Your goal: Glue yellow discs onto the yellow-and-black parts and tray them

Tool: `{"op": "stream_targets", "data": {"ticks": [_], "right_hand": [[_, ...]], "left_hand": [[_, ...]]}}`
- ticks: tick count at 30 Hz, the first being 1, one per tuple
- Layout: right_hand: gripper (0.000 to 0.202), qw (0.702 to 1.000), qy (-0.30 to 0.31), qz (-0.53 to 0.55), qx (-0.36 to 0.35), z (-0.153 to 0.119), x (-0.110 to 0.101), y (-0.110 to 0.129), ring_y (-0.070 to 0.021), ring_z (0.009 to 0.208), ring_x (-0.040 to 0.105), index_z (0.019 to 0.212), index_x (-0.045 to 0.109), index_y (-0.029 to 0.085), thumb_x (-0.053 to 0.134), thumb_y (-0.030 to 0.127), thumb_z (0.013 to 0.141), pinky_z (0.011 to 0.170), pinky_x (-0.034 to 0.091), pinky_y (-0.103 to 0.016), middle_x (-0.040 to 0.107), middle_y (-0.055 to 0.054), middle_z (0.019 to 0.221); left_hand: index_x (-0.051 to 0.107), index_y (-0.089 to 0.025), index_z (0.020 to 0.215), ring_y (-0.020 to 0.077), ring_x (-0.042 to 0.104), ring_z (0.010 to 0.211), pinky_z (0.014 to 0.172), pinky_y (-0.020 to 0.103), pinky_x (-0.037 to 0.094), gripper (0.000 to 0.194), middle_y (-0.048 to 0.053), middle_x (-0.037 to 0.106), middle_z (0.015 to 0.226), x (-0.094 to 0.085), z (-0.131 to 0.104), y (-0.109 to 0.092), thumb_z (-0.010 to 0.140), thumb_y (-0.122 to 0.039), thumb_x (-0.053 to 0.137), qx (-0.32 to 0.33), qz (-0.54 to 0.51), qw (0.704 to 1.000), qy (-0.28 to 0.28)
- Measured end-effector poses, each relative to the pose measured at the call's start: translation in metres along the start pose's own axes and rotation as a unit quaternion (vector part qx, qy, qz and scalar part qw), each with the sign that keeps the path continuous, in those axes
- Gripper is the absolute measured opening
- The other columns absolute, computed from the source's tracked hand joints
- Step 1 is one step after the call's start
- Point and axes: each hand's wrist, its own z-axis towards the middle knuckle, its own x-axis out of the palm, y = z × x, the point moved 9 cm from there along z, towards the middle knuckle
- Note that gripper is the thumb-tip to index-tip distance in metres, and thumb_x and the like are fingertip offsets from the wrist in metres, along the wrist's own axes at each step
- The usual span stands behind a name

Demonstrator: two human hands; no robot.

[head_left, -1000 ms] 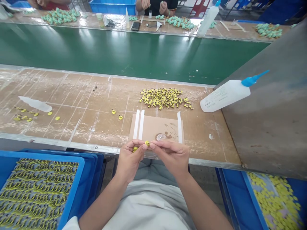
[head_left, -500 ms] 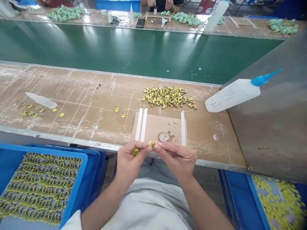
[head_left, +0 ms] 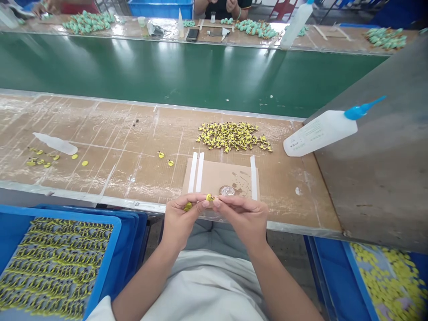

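My left hand (head_left: 180, 218) pinches a small yellow disc (head_left: 209, 197) between thumb and forefinger, with more yellow discs (head_left: 187, 206) tucked in its curled fingers. From the right, my right hand (head_left: 245, 218) meets it, its fingertips closed at a small dark part beside the disc. Both hands are over the front edge of a cardboard sheet (head_left: 214, 176) with white tape strips. Just beyond the fingers lies a round clear blob (head_left: 227, 191) on the sheet. A pile of small yellow and dark pieces (head_left: 230, 136) lies behind the sheet.
A white bottle with a blue nozzle (head_left: 321, 133) leans at the right by a metal panel (head_left: 377, 156). Blue trays of yellow pieces flank me, left (head_left: 115, 240) and right (head_left: 363, 285). Beyond the green belt (head_left: 133, 67), a person's hands (head_left: 232, 5) show.
The view has shifted slightly. Both hands stay together at the yellow disc, with the right hand's fingers drawn a little closer in.
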Motion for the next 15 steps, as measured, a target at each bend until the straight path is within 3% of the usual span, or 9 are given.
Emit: {"op": "stream_targets", "data": {"ticks": [7,11,15], "right_hand": [[0.011,0.998,0.003,0.049,0.027,0.002,0.004,-0.002,-0.0185,0.058,0.073,0.077,0.077,0.022,0.081,0.016,0.069,0.056,0.065,-0.025,0.076,-0.002,0.071],[0.011,0.998,0.004,0.05,0.039,0.005,0.004,0.0,-0.0173,0.057,0.072,0.076,0.076,0.021,0.082,0.016,0.068,0.056,0.064,-0.024,0.076,-0.002,0.068],[0.011,0.997,0.001,0.049,0.067,0.005,0.005,-0.003,-0.0182,0.059,0.073,0.074,0.076,0.02,0.083,0.018,0.066,0.058,0.065,-0.026,0.076,-0.002,0.069]], "left_hand": [[0.078,-0.02,0.079,0.014,0.068,0.07,0.068,0.024,0.053,0.016,0.003,0.076,0.076,-0.002,0.002,0.007,0.065,-0.021,0.084,-0.031,-0.05,0.998,-0.016],[0.079,-0.021,0.087,0.0065,0.057,0.053,0.057,0.019,0.048,0.023,-0.002,0.069,0.061,0.002,0.003,0.013,0.064,-0.022,0.085,-0.06,-0.074,0.995,-0.003],[0.08,-0.022,0.081,0.0017,0.046,0.047,0.051,0.015,0.042,0.015,-0.003,0.066,0.058,0.004,0.005,0.016,0.066,-0.022,0.084,-0.048,-0.089,0.995,0.007]]}}
